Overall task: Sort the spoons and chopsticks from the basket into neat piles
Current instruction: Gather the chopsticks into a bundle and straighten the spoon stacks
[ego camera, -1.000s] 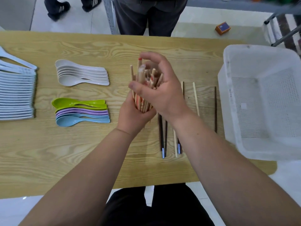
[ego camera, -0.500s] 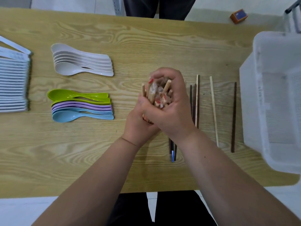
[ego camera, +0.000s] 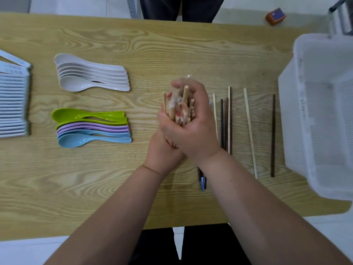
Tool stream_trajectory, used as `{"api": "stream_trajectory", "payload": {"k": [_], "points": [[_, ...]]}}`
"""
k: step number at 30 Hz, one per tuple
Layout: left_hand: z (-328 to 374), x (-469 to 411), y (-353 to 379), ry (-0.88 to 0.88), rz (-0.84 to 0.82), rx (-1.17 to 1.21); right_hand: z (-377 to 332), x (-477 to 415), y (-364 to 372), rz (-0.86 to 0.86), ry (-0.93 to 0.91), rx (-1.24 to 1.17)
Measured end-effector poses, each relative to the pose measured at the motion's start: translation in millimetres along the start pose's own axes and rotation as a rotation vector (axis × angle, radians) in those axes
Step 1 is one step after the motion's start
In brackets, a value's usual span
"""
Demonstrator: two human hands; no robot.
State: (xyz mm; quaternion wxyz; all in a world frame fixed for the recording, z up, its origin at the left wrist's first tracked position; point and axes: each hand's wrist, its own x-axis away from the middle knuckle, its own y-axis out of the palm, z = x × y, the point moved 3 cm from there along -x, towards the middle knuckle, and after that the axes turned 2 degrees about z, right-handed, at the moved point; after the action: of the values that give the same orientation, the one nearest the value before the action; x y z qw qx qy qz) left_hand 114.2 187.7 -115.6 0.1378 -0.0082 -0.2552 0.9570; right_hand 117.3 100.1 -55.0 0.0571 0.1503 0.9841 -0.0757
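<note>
spoon piles (ego camera: 91,77) done well left of basket (ego camera: 294,104), which looks empty; left hand (ego camera: 162,150) and right hand (ego camera: 194,131) fingers (ego camera: 198,93) clamp chopstick bundle (ego camera: 178,109), loose chopsticks (ego camera: 250,131) beside basket unsorted

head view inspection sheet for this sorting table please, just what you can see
surface: wooden table, pale grain
job's things: white spoons nested in a pile; coloured spoons (green, purple, blue) nested nearer the person; white stack at the left edge, cut off; wooden chopstick bundle held upright; loose chopsticks lying right of the hands; white basket at right, no utensils seen inside
clutter: nothing seen
grips: left hand and right hand both wrapped round the bundle
cables: nothing seen
surroundings: orange box on the floor; person in dark trousers standing across the table
</note>
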Motion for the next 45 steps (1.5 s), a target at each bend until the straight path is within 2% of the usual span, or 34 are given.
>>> {"api": "stream_trajectory", "payload": {"k": [2,4,7,9,11,13,17,22,25,30,36,42,45], "points": [[-6.7,1.2,3.9,-0.143,-0.087,0.031,5.2,-0.1,-15.7,-0.046,0.13,-0.002],[-6.7,6.9,6.4,-0.27,-0.102,0.081,13.0,8.3,-42.4,-0.018,0.223,0.062],[-4.8,14.4,13.1,-0.368,-0.136,0.002,38.3,36.3,-99.1,0.111,0.369,0.572],[-4.8,17.8,17.7,-0.435,-0.172,-0.013,58.6,60.3,-136.0,0.097,0.539,0.841],[-7.4,20.5,23.4,-0.5,-0.197,-0.045,77.3,79.7,-162.4,0.046,0.71,0.928],[-7.9,21.8,28.1,-0.549,-0.224,-0.078,90.1,90.9,-178.5,0.026,0.802,0.959],[-9.8,20.1,32.8,-0.63,-0.206,-0.086,96.6,92.4,-187.7,0.04,0.713,1.041],[-7.8,18.0,37.3,-0.66,-0.145,-0.039,95.1,92.9,-172.1,0.002,0.54,0.943],[-8.3,20.0,37.1,-0.688,-0.08,0.015,87.1,85.7,-155.8,-0.03,0.556,0.91],[-17.7,26.2,25.0,-0.759,0.003,0.101,77.0,68.4,-111.6,-0.186,0.628,1.054],[-31.6,36.5,5.5,-0.768,0.042,0.096,79.0,65.4,-82.1,-0.223,0.537,1.08],[-28.4,51.1,-8.2,-0.758,0.022,0.171,70.9,57.2,-90.7,-0.194,0.757,1.067],[-28.6,56.4,-12.7,-0.755,-0.001,0.219,69.7,58.8,-90.4,-0.213,0.798,1.111]]}}
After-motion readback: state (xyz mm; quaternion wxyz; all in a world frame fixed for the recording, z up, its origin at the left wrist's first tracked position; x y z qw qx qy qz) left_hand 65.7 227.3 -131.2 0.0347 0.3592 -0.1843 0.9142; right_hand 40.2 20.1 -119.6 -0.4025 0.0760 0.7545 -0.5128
